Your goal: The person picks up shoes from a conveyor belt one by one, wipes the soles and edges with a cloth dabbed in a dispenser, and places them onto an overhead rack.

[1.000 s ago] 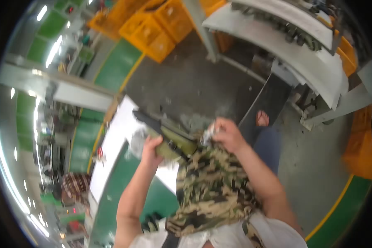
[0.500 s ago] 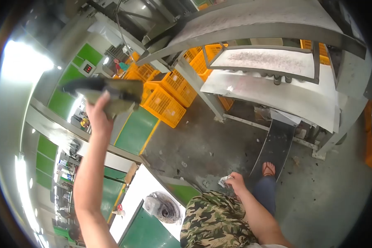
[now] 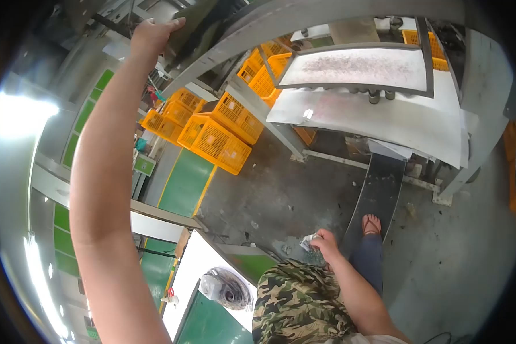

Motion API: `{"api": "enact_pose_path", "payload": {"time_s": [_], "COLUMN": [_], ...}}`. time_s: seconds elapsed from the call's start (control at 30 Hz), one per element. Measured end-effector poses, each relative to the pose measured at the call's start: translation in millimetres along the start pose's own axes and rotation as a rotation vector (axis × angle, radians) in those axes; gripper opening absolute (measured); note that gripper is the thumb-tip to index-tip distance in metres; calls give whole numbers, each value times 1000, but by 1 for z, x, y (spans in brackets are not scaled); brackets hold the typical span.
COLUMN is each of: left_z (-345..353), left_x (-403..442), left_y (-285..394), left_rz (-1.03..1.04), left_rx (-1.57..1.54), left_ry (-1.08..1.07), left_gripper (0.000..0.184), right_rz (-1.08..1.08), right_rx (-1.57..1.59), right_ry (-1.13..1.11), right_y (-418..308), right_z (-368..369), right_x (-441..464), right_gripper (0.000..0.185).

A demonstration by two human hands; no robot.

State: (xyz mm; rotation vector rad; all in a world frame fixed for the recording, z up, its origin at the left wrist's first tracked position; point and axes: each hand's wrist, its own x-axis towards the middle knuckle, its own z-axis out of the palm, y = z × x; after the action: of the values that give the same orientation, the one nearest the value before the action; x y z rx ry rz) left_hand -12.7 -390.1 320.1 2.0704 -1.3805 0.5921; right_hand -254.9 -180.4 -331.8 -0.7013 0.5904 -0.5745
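My left hand (image 3: 150,39) is raised high at the upper left, with its thumb pressed over a flat, dark olive-and-black piece (image 3: 196,26). Much of that piece runs into the dark top of the view, and its kind cannot be made out. It appears close to the upper end of the grey metal frame (image 3: 212,60). Low by my side, my right hand (image 3: 325,243) is closed on a crumpled whitish wad (image 3: 308,242), cloth or paper.
Yellow crates (image 3: 217,143) stand beyond the frame's leg. A white sloping sheet (image 3: 367,117) spans the machine, above a dark board (image 3: 378,186) where one sandaled foot rests. On the white table (image 3: 192,269) sits a round dark dish (image 3: 235,292) with a clear plastic container.
My left hand has lifted upward and slightly right, carrying the olive-and-black piece toward the top of the machine frame. My right hand has stayed nearly still with the wad.
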Motion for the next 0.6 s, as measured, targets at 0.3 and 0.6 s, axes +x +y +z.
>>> {"api": "enact_pose_path", "payload": {"time_s": [0.3,0.6], "left_z": [-33,-250], "left_x": [-206,-854], "left_y": [-128,-390], "left_rz": [-64,-1229], "left_rx": [-156,505], "left_ry": [-94,-880], "left_gripper": [58,72], "right_rz": [24,195], "right_rx": [-76,15], "right_ry": [60,60], "right_y": [12,29], "right_z": [-3,-24], "right_x": [6,-2], "right_gripper": [16,10]}}
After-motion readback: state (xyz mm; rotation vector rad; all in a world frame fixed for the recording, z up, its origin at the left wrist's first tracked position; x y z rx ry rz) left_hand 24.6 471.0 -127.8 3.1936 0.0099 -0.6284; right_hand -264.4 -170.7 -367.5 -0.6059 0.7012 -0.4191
